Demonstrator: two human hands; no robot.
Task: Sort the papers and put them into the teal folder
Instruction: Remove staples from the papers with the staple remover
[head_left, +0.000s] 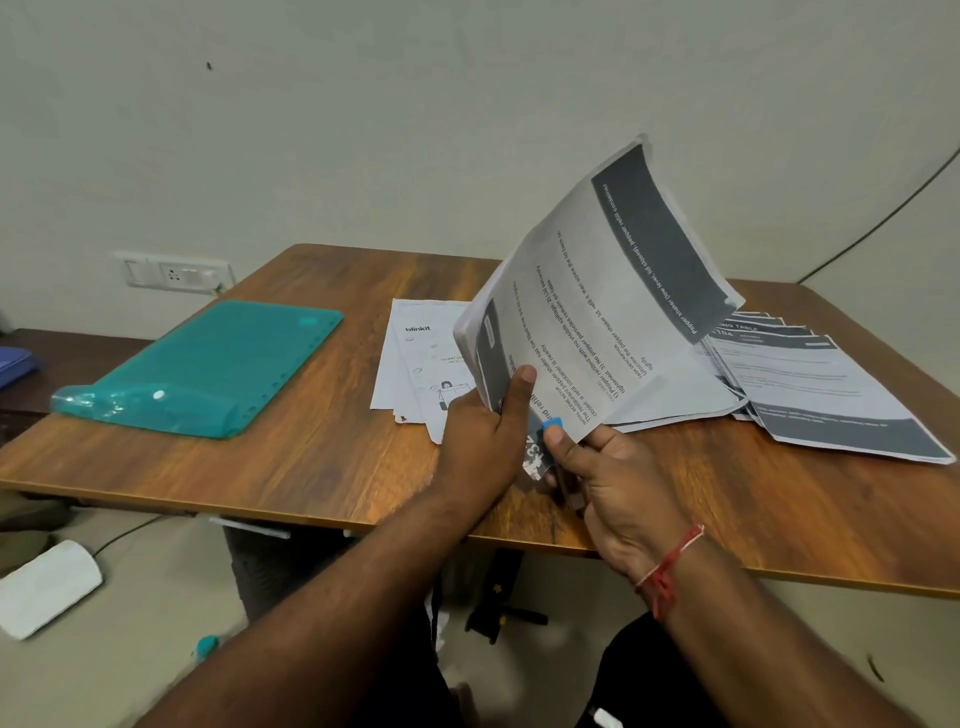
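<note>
I hold a stack of printed papers (602, 291) upright over the middle of the wooden table (311, 467); its top sheet curls backward and shows a dark header band. My left hand (485, 441) grips the stack's lower left edge, thumb on the front. My right hand (608, 483) pinches the bottom corner, beside a small blue clip. A fanned pile of similar sheets (831, 395) lies flat at the right. A few white sheets marked "blinkit" (421, 358) lie behind my left hand. The teal folder (208, 364) lies closed at the table's left.
A wall socket panel (174, 273) sits behind the folder. A dark cable (883, 218) runs down the wall at the right. On the floor to the left lies a white block (49, 587) with a cord. The table's front edge crosses just under my wrists.
</note>
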